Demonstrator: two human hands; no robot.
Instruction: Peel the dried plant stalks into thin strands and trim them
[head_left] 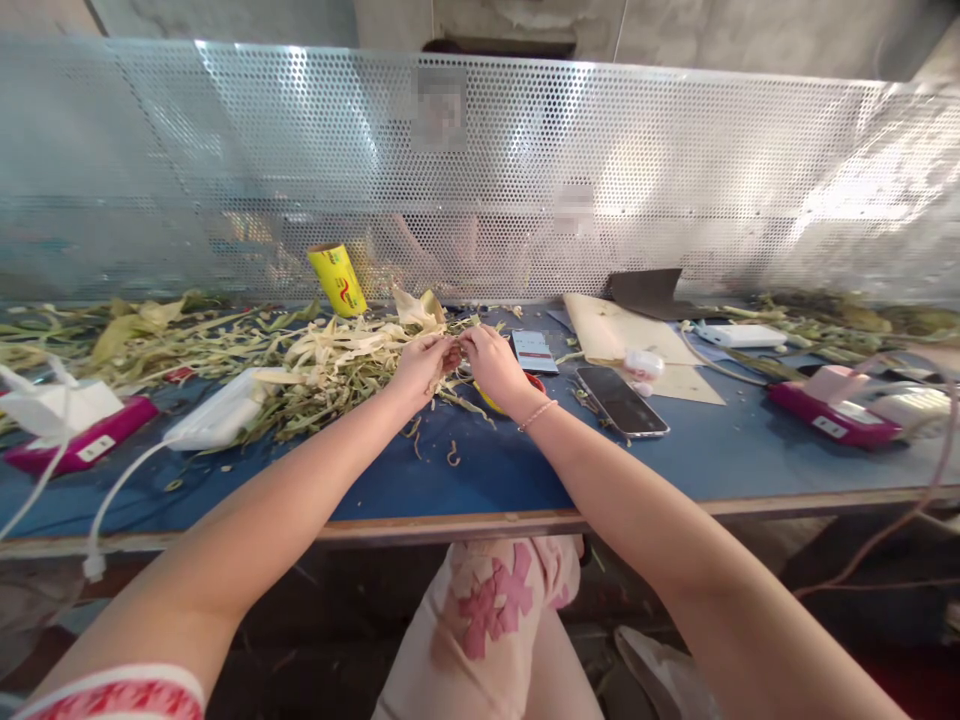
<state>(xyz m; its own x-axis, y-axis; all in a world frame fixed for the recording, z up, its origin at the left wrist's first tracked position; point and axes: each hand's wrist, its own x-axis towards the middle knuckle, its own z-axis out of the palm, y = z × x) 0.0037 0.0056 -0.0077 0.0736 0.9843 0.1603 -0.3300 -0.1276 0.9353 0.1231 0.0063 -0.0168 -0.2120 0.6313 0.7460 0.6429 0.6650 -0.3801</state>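
My left hand (425,368) and my right hand (495,366) meet over the blue table, fingertips pinched close together. Whatever lies between the fingers is too small to make out; dried plant bits surround them. Left of the hands spreads a heap of dried, pale and greenish plant strips (322,375), with a broad pale leaf (420,310) sticking up just behind the fingers. Partly hidden beneath my right hand is a round yellow and red container (487,398). A light-blue card-like object (534,351) lies just beyond that hand.
A phone (622,400), an earbud case (643,365) and beige cardboard (622,330) lie rightward. Magenta power strips (82,435) with cables stand at both sides. A white power bank (225,410) sits left. A tilted yellow tube (337,280) stands before the perforated metal screen (510,150).
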